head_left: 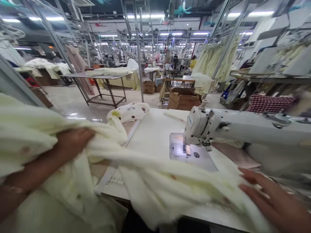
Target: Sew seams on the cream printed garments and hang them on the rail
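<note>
A long piece of pale cream fabric [155,181] stretches across the front of the white sewing table [153,129]. My left hand [71,142] is closed on a bunch of this fabric at the left, fingers buried in the folds. At the lower right, my right hand [269,197] lies on the fabric's other end with fingers stretched out flat. The white sewing machine [206,124] stands behind the fabric, its needle area lit over a metal plate.
A cream piece with brown dots [131,111] lies at the table's far left edge. A red checked cloth [269,103] sits behind the machine. Beyond are cardboard boxes [183,98], a metal table [102,77] with fabric, poles and hanging garments.
</note>
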`<move>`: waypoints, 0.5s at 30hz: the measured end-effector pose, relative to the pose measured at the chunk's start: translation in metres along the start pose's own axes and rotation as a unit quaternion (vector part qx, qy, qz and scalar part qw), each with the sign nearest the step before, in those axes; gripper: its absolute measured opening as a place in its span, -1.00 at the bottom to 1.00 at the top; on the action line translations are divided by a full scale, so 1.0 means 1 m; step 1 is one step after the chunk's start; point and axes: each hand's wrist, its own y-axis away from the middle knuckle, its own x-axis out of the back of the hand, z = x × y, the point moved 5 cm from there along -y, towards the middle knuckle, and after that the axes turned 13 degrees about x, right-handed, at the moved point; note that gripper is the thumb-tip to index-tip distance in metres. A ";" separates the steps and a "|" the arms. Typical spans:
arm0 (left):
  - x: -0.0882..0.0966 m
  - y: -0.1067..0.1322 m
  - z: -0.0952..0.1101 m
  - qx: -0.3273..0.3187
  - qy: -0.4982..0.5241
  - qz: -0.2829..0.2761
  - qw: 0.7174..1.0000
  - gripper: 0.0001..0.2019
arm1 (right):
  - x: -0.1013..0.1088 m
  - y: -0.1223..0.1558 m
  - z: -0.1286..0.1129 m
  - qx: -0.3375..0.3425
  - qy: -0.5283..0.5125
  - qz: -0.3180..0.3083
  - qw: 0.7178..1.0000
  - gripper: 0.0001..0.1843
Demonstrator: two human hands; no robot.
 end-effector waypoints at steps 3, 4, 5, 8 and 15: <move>-0.014 -0.006 0.045 -0.096 -0.015 0.035 0.995 -0.70 | 0.000 0.000 -0.020 0.055 0.021 -0.007 0.998 -0.72; -0.026 0.002 0.063 -0.149 -0.019 0.020 0.988 -0.68 | -0.003 0.002 -0.029 0.059 0.015 -0.005 0.998 -0.73; -0.039 0.012 0.079 -0.201 -0.021 -0.003 0.979 -0.67 | -0.007 0.004 -0.039 0.070 0.003 -0.011 0.997 -0.72; -0.077 0.026 0.110 -0.253 -0.004 -0.057 0.966 -0.63 | -0.032 0.003 -0.068 0.113 -0.003 -0.059 0.992 -0.49; -0.119 -0.010 0.118 -0.147 0.097 -0.145 0.974 -0.67 | -0.046 -0.001 -0.040 -0.040 -0.189 -0.112 0.975 -0.66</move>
